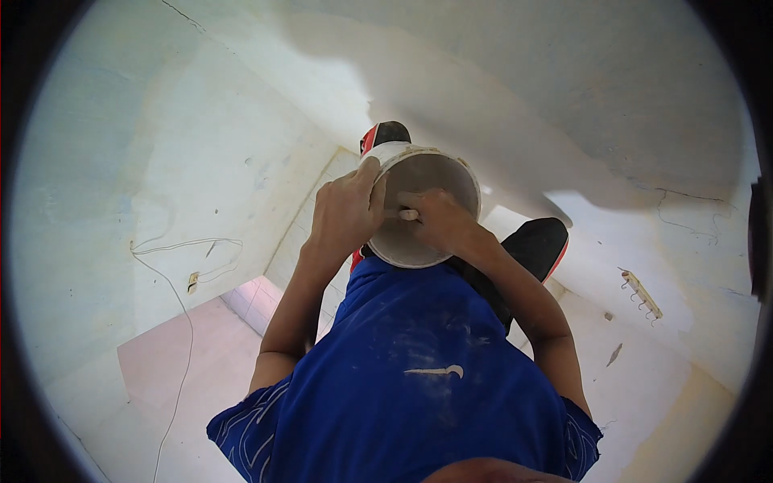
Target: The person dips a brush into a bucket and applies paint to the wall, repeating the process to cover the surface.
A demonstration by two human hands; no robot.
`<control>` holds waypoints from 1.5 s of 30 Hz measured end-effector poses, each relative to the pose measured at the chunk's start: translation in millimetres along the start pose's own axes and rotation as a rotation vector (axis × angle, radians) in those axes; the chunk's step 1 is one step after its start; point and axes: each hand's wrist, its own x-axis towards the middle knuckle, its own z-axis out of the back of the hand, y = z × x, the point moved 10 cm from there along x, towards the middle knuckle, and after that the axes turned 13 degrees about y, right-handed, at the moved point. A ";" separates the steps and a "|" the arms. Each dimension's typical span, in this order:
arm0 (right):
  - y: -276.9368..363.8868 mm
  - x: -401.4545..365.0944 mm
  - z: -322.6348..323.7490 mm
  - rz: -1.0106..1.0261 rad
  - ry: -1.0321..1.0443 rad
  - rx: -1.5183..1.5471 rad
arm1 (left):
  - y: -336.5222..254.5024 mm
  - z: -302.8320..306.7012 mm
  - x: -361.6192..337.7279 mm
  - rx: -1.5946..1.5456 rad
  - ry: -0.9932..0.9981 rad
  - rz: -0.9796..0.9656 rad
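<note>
A round white bucket (470, 173) stands tilted between my knees, its opening towards me and its inside coated grey. My left hand (348, 208) grips the bucket's left rim, fingers wrapped over the edge. Inside the opening, my right hand (439, 217) is closed round the light-coloured handle (409, 215) of a tool. The rest of that tool is hard to make out against the grey inside of the bucket.
My knees in black and red trousers (535, 245) flank the bucket. A thin cable (192, 330) hangs on the left wall near a socket box (193, 282). A hook rack (641, 293) is on the right wall. Pale tiles show beyond my left arm.
</note>
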 end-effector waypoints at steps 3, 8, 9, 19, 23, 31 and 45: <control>-9.6 6.5 -8.8 -0.067 0.051 -0.028 | 0.3 -6.0 2.0 0.019 0.021 0.022; -15.4 13.8 -10.6 -0.079 0.019 -0.066 | -5.8 -3.8 3.6 -0.004 -0.013 -0.029; -20.7 17.6 -15.0 -0.134 0.096 -0.051 | -5.7 -3.7 4.2 -0.005 -0.012 -0.029; -29.1 20.3 -13.9 -0.169 0.070 -0.053 | -4.7 -4.6 11.1 -0.002 -0.002 -0.018; -33.7 18.7 -12.6 -0.211 0.069 0.003 | -4.5 -4.6 12.8 -0.008 -0.010 -0.009; -11.9 -39.4 63.4 0.168 -0.366 0.273 | 7.0 -3.8 19.7 0.029 0.006 0.051; -89.7 -98.5 54.2 0.314 -0.767 1.518 | 11.5 -8.0 38.0 0.014 0.039 0.042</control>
